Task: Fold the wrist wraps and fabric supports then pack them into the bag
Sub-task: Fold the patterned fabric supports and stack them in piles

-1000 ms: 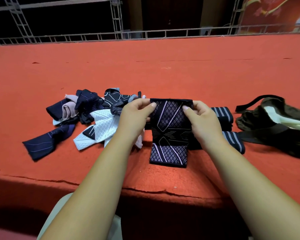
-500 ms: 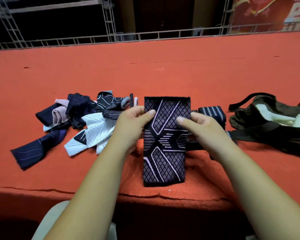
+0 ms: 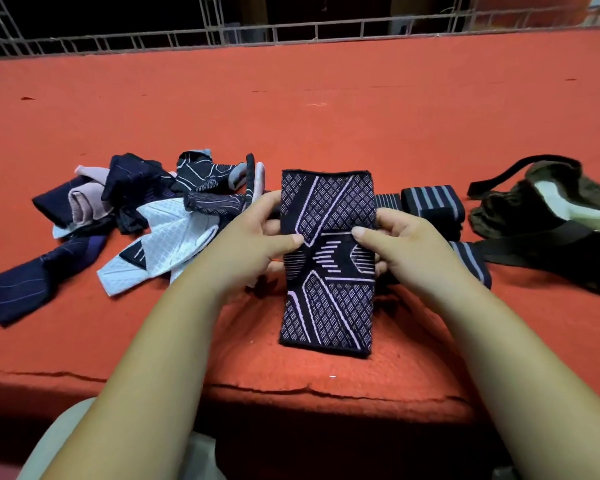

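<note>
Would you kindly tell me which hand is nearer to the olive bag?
Right. The right hand grips the sleeve's edge on the bag's side; the left hand grips its other edge, farther off.

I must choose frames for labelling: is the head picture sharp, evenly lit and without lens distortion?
Head view: the dark knitted sleeve with lilac diamonds, pinched by left hand and right hand, is sharp; head view: the red felt table is evenly lit, shadows soft; head view: the grey metal railing looks bowed by the wide lens, and beyond it is near black.
</note>
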Demonstrator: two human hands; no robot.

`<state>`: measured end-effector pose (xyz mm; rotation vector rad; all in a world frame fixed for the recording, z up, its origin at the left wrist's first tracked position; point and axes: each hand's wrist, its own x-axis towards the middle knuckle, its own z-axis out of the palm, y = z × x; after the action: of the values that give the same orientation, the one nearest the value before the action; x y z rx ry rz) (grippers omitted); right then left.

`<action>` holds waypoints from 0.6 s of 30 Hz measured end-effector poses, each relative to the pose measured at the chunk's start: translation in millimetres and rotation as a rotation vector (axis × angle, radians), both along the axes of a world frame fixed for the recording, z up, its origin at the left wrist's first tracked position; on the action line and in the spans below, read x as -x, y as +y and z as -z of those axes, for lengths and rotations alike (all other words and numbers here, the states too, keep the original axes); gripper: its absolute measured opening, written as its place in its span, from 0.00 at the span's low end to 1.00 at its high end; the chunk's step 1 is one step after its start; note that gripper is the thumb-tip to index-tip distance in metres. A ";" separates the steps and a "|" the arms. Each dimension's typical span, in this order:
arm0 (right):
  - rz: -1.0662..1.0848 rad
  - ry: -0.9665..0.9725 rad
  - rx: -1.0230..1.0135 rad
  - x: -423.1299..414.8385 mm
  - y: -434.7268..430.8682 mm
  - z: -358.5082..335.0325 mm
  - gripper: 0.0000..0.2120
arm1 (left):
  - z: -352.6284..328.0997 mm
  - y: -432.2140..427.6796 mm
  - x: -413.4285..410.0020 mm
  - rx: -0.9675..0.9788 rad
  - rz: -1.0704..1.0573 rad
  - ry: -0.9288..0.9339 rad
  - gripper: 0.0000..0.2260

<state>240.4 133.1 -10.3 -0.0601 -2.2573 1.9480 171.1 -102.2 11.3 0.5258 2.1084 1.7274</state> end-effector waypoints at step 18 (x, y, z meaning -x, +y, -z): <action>-0.044 0.032 0.517 5.7 2.9 -11.3 0.22 | -10.9 0.2 0.7 -0.278 -0.094 -0.107 0.19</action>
<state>234.7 136.0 1.1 -0.0391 -1.6919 2.4802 170.4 -102.0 22.2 0.4026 1.8579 2.0695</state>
